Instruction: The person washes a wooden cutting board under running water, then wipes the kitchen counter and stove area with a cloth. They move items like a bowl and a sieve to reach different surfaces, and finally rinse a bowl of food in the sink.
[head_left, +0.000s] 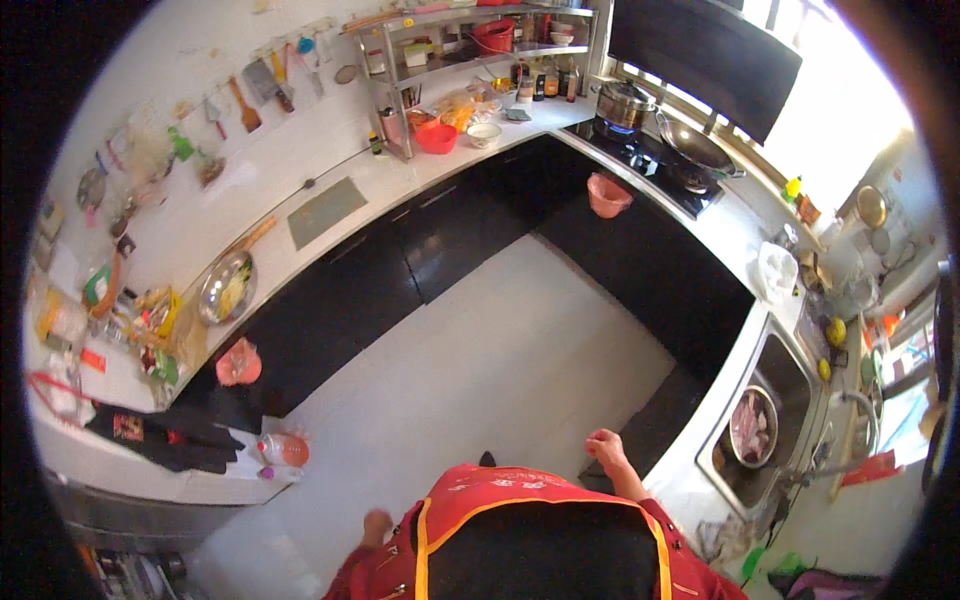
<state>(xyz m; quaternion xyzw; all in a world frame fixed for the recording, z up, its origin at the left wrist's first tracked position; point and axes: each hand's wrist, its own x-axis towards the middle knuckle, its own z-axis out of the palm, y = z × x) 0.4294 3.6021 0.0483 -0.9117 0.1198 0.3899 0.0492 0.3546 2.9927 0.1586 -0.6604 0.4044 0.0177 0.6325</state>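
My right hand (606, 445) is held out over the grey floor (480, 352), beside the counter with the sink. Its fingers are curled in and nothing shows in them. Low by my other side hangs my left hand (377, 523), blurred and partly behind my sleeve. What its fingers do is hard to make out. Neither hand touches the counters. I wear a red apron (502, 480) with yellow edging. To the right, a metal bowl (753, 427) with pieces of raw meat sits in the sink (776, 367).
A lidded steel pot (624, 105) stands over a blue flame on the gas hob (645, 161), next to a wok (697, 146). Along the left counter are a cutting board (328, 212) and a steel bowl of shredded food (229, 287). Pink bins (609, 195) hang from cabinet fronts.
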